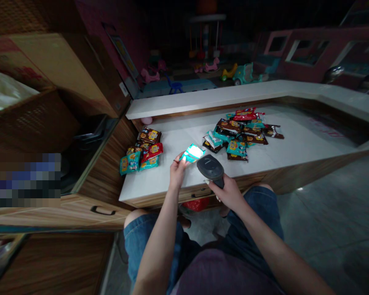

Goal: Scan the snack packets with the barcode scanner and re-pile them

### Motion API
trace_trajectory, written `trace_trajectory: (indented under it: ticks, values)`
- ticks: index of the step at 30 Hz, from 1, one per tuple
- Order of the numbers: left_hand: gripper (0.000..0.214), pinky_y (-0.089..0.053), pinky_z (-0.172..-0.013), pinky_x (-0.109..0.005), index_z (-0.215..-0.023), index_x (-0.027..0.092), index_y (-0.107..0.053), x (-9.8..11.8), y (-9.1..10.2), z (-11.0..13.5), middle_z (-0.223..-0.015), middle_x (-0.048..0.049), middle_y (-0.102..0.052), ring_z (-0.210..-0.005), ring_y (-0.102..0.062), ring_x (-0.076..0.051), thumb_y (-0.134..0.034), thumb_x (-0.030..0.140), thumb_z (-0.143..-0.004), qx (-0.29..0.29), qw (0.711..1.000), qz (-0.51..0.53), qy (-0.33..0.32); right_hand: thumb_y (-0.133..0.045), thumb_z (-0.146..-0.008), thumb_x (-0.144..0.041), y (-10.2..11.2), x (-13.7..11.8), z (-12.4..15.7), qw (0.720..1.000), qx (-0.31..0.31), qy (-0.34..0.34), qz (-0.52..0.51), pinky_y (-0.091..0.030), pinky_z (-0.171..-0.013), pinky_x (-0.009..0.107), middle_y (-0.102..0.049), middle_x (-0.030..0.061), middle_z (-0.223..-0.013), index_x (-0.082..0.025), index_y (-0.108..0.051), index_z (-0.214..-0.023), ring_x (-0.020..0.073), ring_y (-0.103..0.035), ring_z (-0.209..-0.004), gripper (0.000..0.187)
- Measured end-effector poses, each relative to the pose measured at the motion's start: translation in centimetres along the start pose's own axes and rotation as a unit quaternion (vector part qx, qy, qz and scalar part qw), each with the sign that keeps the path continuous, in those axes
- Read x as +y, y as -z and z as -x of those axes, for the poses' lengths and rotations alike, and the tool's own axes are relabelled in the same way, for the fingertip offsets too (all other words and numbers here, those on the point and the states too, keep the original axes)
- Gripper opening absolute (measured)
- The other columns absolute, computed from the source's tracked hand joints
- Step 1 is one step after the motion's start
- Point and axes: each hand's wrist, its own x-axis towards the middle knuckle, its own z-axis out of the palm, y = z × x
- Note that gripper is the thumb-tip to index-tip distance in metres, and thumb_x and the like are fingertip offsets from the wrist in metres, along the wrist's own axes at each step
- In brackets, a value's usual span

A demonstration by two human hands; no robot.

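Note:
My left hand (177, 172) pinches a shiny teal snack packet (193, 153) by its near corner, and the packet's face glares white under the light. My right hand (229, 192) grips a dark grey handheld barcode scanner (210, 169), its head pointing up and left, close to the packet but apart from it. On the white counter top (175, 139), a pile of teal, red and brown snack packets (140, 153) lies left of my hands. A larger, similar heap of snack packets (240, 133) lies farther away on the right.
A raised white ledge (203, 98) runs along the counter's far side. Wood-fronted drawers (103, 210) sit at the left, below a wicker basket (27, 123) and a cardboard box (49, 61). Beyond the ledge stand colourful children's ride-on toys (242, 73).

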Motion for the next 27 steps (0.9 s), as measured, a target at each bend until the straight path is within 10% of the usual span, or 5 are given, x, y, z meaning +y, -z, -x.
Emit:
trace_trajectory:
  ticks: [10,14,19,27]
  values:
    - [0.054,-0.057,-0.102,-0.037,-0.117,0.022,-0.075,0.6,-0.6,-0.1,-0.127,-0.0094,-0.075,-0.114,-0.071,-0.023,-0.086,0.053,-0.075,0.034,0.999,0.012,-0.006,-0.066,-0.080,-0.047,0.4,-0.1,0.4,1.000,0.008,-0.003,0.001,-0.054,-0.065,0.033,-0.069,0.0047,-0.064,-0.023,-0.065,-0.088,0.0290,-0.073,-0.075,0.025]
    - [0.042,-0.053,-0.108,-0.040,-0.117,0.021,-0.075,3.4,0.4,-0.8,-0.126,-0.0106,-0.075,-0.121,-0.068,-0.026,-0.075,0.050,-0.086,0.099,0.986,-0.081,-0.109,-0.067,-0.082,-0.048,0.6,0.6,0.9,1.000,0.001,-0.012,0.001,-0.052,-0.058,0.032,-0.067,0.0032,-0.058,-0.023,-0.066,-0.087,0.0281,-0.072,-0.068,0.026]
    - [0.036,-0.038,-0.124,-0.041,-0.127,0.021,-0.072,8.7,4.5,-3.3,-0.138,-0.0111,-0.068,-0.137,-0.057,-0.027,-0.059,0.028,-0.094,0.156,0.867,-0.390,-0.269,-0.067,-0.083,-0.051,0.9,1.8,1.6,0.999,-0.004,-0.035,-0.008,-0.048,-0.052,0.029,-0.063,0.0009,-0.054,-0.022,-0.063,-0.087,0.0246,-0.068,-0.057,0.029]
    - [0.042,-0.039,-0.120,-0.054,-0.116,0.007,-0.073,9.6,7.9,-6.8,-0.130,-0.0244,-0.063,-0.131,-0.056,-0.040,-0.057,0.015,-0.078,0.106,0.774,-0.600,-0.173,-0.066,-0.082,-0.050,1.2,2.5,2.2,0.999,0.001,-0.045,-0.009,-0.050,-0.055,0.029,-0.066,0.0023,-0.059,-0.021,-0.063,-0.088,0.0242,-0.069,-0.061,0.029]
